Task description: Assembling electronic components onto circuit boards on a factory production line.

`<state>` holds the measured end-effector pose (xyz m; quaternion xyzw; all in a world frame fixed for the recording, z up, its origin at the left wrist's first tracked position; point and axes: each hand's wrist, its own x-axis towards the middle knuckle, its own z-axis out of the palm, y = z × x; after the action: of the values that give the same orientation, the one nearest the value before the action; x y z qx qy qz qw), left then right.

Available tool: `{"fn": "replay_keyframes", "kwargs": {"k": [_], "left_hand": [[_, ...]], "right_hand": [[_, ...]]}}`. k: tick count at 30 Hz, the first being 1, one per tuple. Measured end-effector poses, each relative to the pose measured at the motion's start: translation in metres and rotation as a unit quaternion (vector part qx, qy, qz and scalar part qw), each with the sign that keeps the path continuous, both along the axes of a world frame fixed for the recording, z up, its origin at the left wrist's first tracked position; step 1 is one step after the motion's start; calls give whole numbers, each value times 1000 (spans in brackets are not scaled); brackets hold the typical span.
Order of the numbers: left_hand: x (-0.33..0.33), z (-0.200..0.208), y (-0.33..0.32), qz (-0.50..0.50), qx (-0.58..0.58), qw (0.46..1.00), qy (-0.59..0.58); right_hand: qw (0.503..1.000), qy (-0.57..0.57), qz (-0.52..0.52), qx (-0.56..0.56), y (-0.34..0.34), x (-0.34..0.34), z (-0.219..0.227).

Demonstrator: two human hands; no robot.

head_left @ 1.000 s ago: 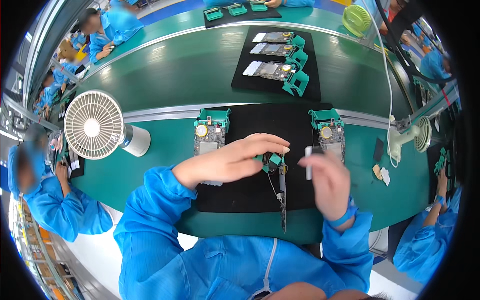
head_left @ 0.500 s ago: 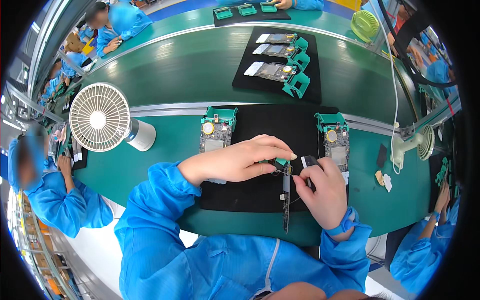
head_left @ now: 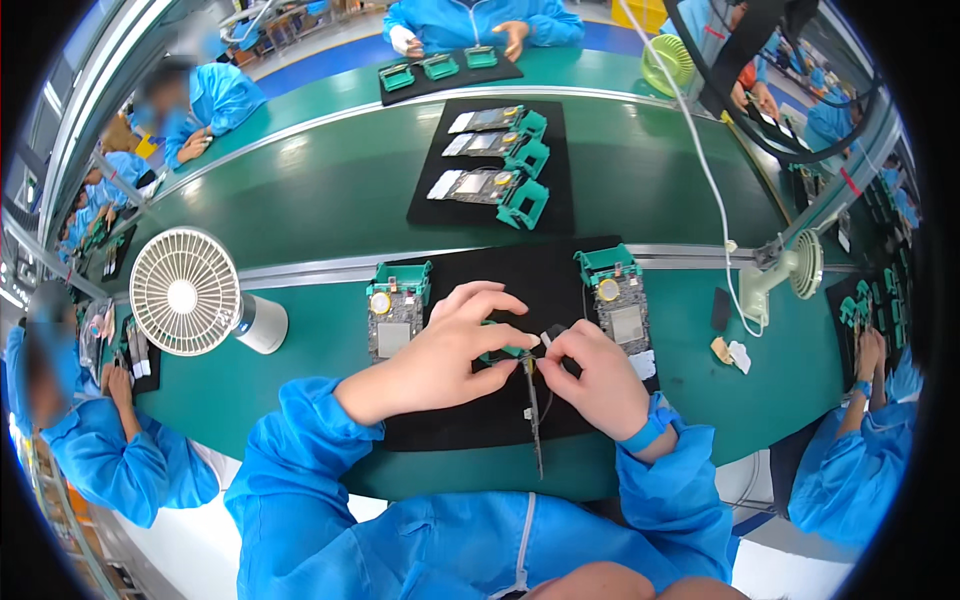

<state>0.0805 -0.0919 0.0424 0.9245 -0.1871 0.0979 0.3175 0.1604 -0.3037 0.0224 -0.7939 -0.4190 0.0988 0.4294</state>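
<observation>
In the middle of the black mat (head_left: pixel 455 428), a thin circuit board (head_left: pixel 533 425) stands on edge, seen along its narrow side. A green plastic bracket (head_left: pixel 497 352) sits at its far end, partly covered by my fingers. My left hand (head_left: pixel 440 350) curls over this end, gripping the board and bracket between thumb and fingers. Close by on the right, my right hand (head_left: pixel 598 380) is closed in a pinch, with a small dark piece (head_left: pixel 553 333) showing at its fingers; its kind is unclear. Boards with green brackets lie on both sides, one left (head_left: pixel 397 318) and one right (head_left: pixel 622 308).
A white fan (head_left: pixel 185 292) stands at the left, a small pale-green fan (head_left: pixel 790 270) at the right with a white cable. Three boards with brackets lie on a farther mat (head_left: pixel 553 200). Scraps (head_left: pixel 738 357) lie near the right fan. Co-workers sit around.
The whole view has shifted with the head. My hands stay at the board's far end; the left fingers are more arched, and the right fingers have drawn in close to the bracket.
</observation>
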Motion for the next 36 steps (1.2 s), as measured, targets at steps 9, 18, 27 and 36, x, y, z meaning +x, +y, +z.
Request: {"fn": "replay_keyframes", "kwargs": {"k": [9, 18, 27, 36], "left_hand": [[-11, 18, 3, 71, -62, 987, 133], [-38, -33, -25, 164, -50, 985, -15], [-29, -37, -7, 80, -16, 988, -130], [-44, -46, -16, 94, -6, 993, -75]], "right_hand": [[933, -219, -222, -180, -29, 20, -11], [945, -262, -151, -129, -49, 61, -19], [952, -303, -40, 4, -31, 25, -3], [977, -182, 111, 19, -3, -17, -24]]}}
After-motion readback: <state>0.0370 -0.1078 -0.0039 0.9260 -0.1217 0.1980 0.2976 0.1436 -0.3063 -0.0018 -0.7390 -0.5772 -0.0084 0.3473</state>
